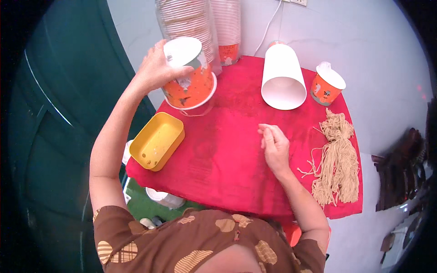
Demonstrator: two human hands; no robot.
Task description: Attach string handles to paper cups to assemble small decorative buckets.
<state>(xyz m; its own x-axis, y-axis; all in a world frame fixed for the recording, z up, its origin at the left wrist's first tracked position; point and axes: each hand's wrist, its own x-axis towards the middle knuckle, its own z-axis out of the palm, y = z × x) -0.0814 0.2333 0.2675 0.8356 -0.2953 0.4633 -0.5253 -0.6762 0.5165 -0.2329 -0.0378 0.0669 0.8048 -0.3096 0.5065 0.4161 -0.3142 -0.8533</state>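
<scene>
At the far left of the table, my left hand [157, 68] is wrapped round an orange paper bucket [193, 88] with dark and white printed figures. The bucket is upside down, its white base up and its wide rim down, and a thin cord loop hangs at the rim. Over the middle of the red cloth, my right hand [275, 148] is closed, thumb against curled fingers; whether anything is inside them is hidden. To its right lies a thick bundle of tan cord [337, 159], tied near its far end.
A yellow plastic tub [157, 141] holding small bits sits at the table's left edge. Tall stacks of nested buckets [227, 27] stand at the back. A white bucket stack [282, 68] lies on its side, beside an orange bucket [325, 88] with white material inside. A wall [318, 27] is behind.
</scene>
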